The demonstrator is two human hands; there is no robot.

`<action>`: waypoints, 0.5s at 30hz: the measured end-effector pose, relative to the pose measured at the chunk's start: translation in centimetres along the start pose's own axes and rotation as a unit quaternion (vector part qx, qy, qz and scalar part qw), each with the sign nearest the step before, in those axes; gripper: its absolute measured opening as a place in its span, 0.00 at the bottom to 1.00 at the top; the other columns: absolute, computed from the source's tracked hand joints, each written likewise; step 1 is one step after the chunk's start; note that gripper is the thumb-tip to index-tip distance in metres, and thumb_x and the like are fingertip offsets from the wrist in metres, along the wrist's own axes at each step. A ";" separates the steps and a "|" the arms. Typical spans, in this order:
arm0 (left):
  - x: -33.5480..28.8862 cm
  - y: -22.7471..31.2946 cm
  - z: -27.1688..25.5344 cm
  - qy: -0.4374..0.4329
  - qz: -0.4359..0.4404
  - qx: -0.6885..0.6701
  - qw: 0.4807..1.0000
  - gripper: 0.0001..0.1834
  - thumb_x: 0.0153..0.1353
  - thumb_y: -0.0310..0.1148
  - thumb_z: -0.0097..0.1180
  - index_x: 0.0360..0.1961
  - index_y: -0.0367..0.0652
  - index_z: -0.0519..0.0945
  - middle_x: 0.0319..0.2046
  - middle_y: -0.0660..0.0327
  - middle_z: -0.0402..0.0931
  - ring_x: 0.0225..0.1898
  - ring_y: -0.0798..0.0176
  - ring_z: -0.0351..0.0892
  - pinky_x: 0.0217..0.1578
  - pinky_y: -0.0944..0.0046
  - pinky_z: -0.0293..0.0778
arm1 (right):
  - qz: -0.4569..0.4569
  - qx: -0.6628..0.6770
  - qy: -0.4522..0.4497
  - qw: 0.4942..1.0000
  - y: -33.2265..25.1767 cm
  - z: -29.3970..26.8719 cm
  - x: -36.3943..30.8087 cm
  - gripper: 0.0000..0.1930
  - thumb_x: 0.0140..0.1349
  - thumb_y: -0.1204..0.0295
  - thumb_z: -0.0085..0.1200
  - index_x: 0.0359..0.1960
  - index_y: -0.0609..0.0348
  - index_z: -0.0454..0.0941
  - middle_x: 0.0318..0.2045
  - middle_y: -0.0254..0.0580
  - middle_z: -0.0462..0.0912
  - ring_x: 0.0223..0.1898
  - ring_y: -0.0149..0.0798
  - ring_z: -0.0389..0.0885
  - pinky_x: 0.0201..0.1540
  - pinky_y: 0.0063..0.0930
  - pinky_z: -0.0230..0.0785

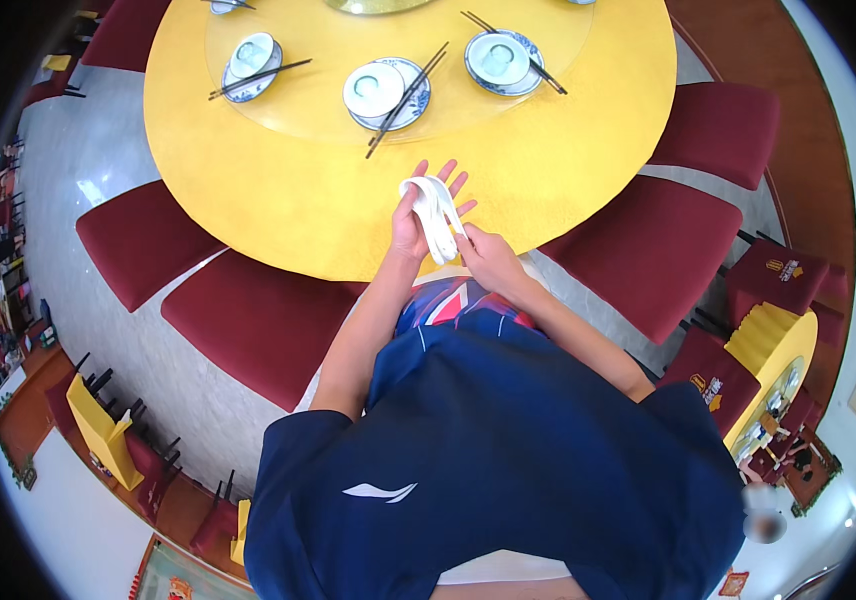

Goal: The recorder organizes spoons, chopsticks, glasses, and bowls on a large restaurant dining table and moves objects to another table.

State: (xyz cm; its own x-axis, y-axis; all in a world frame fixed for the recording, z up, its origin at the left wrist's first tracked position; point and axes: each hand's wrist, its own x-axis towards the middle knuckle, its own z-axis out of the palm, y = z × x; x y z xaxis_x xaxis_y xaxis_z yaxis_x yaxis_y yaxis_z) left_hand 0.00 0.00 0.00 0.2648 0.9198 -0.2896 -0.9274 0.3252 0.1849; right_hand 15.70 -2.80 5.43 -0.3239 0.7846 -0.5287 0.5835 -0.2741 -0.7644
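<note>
My left hand (410,232) is raised over the near edge of the round yellow table (278,205), palm up with its fingers spread. A looped white strip (437,212) that looks soft lies across its palm and over the thumb side. I cannot tell exactly what kind of thing it is. My right hand (489,256) is at the lower right end of the strip, with its fingers closed on it. Beyond my hands is a place setting with a bowl (372,90) upside down on a blue-patterned plate (410,116), and black chopsticks (406,100) lie across the plate.
Similar settings with a left bowl (252,55) and a right bowl (497,59) stand on the clear turntable (318,125). Dark red chairs, among them a left chair (253,325) and a right chair (653,250), crowd the table. Another yellow-covered table (783,345) stands at the right.
</note>
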 end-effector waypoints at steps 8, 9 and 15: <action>-0.3 -2.0 -2.3 0.029 -0.043 -0.077 0.996 0.26 0.68 0.46 0.52 0.63 0.55 0.62 0.46 0.56 0.72 0.37 0.62 0.74 0.27 0.67 0.74 | -0.103 -0.129 -0.023 0.986 0.9 0.6 -1.4 0.16 0.67 0.63 0.37 0.36 0.61 0.74 0.27 0.59 0.80 0.30 0.60 0.79 0.37 0.53 0.70; 0.0 -2.3 -2.1 0.027 -0.043 -0.077 0.996 0.26 0.68 0.46 0.52 0.63 0.55 0.62 0.46 0.56 0.72 0.37 0.62 0.74 0.27 0.67 0.74 | -0.104 -0.131 -0.022 0.986 1.5 0.7 -1.1 0.16 0.67 0.63 0.37 0.36 0.61 0.74 0.27 0.59 0.80 0.30 0.60 0.79 0.37 0.53 0.70; 0.9 -3.3 -0.8 0.073 -0.038 0.041 0.996 0.18 0.68 0.45 0.52 0.53 0.51 0.67 0.39 0.59 0.73 0.34 0.65 0.73 0.24 0.68 0.72 | 0.152 0.289 -0.050 0.944 3.4 0.1 1.0 0.20 0.71 0.57 0.36 0.43 0.63 0.73 0.29 0.50 0.81 0.31 0.41 0.84 0.33 0.33 0.76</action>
State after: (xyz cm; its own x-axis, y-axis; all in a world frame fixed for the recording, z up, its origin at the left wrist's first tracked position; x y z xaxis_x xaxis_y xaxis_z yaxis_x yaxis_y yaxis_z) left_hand 3.06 -0.41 -1.65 0.2864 0.8519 -0.4384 -0.8803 0.4146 0.2307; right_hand 17.24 -2.97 2.26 -0.2924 0.5731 -0.7655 0.1663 -0.7578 -0.6309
